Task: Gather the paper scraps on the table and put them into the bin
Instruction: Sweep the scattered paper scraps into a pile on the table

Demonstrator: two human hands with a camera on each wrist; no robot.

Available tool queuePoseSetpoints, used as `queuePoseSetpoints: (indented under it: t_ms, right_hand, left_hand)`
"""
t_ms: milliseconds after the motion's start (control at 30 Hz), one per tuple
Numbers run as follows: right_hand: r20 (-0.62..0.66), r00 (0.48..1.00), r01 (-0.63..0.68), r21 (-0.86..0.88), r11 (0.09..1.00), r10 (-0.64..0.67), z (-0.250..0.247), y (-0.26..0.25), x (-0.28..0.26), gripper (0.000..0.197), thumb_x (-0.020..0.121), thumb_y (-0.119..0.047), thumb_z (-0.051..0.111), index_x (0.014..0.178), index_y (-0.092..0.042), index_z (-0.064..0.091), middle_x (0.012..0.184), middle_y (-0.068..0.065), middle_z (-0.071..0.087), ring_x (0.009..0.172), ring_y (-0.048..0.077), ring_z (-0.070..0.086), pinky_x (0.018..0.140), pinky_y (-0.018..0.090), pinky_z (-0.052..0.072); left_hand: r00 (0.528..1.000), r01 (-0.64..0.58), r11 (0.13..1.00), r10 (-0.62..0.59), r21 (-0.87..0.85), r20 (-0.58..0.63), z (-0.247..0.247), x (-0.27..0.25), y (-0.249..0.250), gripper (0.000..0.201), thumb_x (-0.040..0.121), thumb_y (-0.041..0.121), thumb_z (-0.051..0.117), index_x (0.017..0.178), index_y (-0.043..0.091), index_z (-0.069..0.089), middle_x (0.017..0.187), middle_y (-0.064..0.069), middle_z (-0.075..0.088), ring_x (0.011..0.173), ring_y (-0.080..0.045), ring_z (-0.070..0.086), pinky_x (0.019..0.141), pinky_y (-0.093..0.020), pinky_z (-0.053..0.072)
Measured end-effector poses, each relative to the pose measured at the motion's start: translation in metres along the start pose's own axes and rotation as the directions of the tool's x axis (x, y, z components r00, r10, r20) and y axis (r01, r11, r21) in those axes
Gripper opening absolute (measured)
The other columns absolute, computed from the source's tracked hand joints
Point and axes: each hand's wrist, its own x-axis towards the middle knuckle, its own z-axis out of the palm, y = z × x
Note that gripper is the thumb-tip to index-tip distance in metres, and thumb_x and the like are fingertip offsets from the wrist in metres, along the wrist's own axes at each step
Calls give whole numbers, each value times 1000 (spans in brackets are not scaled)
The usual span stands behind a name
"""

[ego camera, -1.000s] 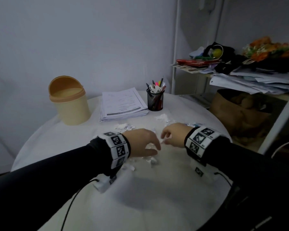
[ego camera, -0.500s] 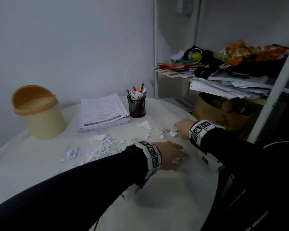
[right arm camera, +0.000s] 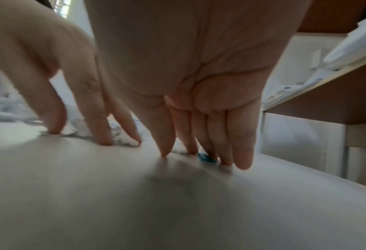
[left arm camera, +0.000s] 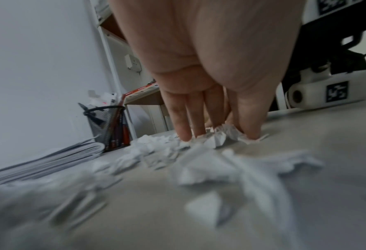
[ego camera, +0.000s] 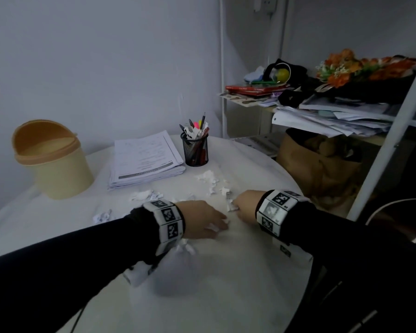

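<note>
Torn white paper scraps (ego camera: 209, 180) lie scattered over the middle of the round white table (ego camera: 226, 296), with more scraps (ego camera: 144, 195) near the paper stack. My left hand (ego camera: 220, 224) lies flat, its straight fingers (left arm camera: 183, 130) pressing on crumpled scraps (left arm camera: 225, 135). To its right, almost touching it, my right hand (ego camera: 234, 207) also has straight fingers (right arm camera: 243, 152) down on the table, over small scraps and a blue-green bit (right arm camera: 206, 158). The tan bin (ego camera: 55, 164) with a swing lid stands at the far left.
A stack of printed sheets (ego camera: 144, 159) and a black mesh pen cup (ego camera: 195, 151) stand behind the scraps. To the right, off the table edge, is a cluttered shelf (ego camera: 334, 111) with a brown bag (ego camera: 322, 164) under it.
Both hands have slid to the left across the table and drawn close together, the right one coming nearer to me. Scraps now trail behind the left wrist.
</note>
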Motion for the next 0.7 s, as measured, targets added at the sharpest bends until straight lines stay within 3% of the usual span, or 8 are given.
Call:
queuePoseSetpoints:
  t_ms: [67, 133, 167, 267, 433, 567, 700]
  right_hand:
    - [-8, 998, 55, 37, 998, -55, -3, -13, -8, 35, 97, -18, 40, 124, -4, 57, 127, 15, 59, 114, 28, 57, 94, 31, 44]
    - [-10, 996, 84, 76, 994, -84, -9, -22, -11, 27, 96, -21, 43, 103, -7, 66, 107, 12, 65, 97, 24, 57, 83, 27, 42]
    - [-25, 995, 98, 100, 990, -96, -14, -24, -10, 25, 95, -21, 46, 98, -10, 68, 102, 10, 66, 97, 24, 57, 83, 26, 42]
    - [-110, 990, 102, 167, 981, -84, -29, -23, -5, 29, 93, -19, 51, 117, -13, 66, 122, 6, 64, 113, 25, 59, 94, 29, 46]
    - [-159, 985, -42, 185, 982, 72, -37, -5, 27, 35, 93, -22, 50, 126, -14, 59, 131, 9, 58, 119, 26, 55, 100, 31, 45]
    - [-105, 989, -92, 134, 987, 106, -41, 4, 53, 43, 92, -25, 50, 131, -9, 53, 136, 12, 54, 124, 30, 52, 105, 38, 43]
    - [-82, 992, -90, 22, 996, 91, -35, 9, 74, 37, 83, -29, 61, 119, -23, 57, 126, 3, 60, 110, 27, 60, 96, 38, 50]
  left_hand:
    - [1000, 22, 1000, -22, -3, 19, 1, -12, -8, 36, 95, 29, 48, 130, 26, 55, 144, 6, 47, 127, -17, 49, 104, -23, 35]
    - [998, 55, 998, -54, -14, 19, 1, -22, -17, 30, 93, 32, 50, 120, 27, 63, 128, 7, 59, 116, -15, 57, 100, -24, 42]
    - [996, 87, 995, -87, -44, 2, -1, -26, -21, 28, 92, 35, 52, 115, 29, 65, 122, 9, 63, 111, -13, 59, 99, -26, 44]
    - [978, 178, 979, -187, -97, -90, -11, -29, -32, 25, 90, 41, 53, 109, 33, 67, 115, 10, 66, 103, -12, 61, 94, -27, 48]
    - [943, 272, 945, -299, -181, -145, -27, -5, -49, 31, 94, 39, 48, 121, 27, 59, 126, 3, 58, 109, -16, 56, 88, -23, 39]
    - [934, 330, 932, -346, -152, -89, -31, 35, -65, 44, 93, 41, 49, 134, 24, 48, 140, -5, 47, 127, -22, 46, 107, -32, 36]
    - [921, 377, 917, -386, -126, -54, -34, 68, -77, 51, 94, 40, 49, 140, 20, 41, 146, -8, 40, 134, -26, 41, 111, -36, 33]
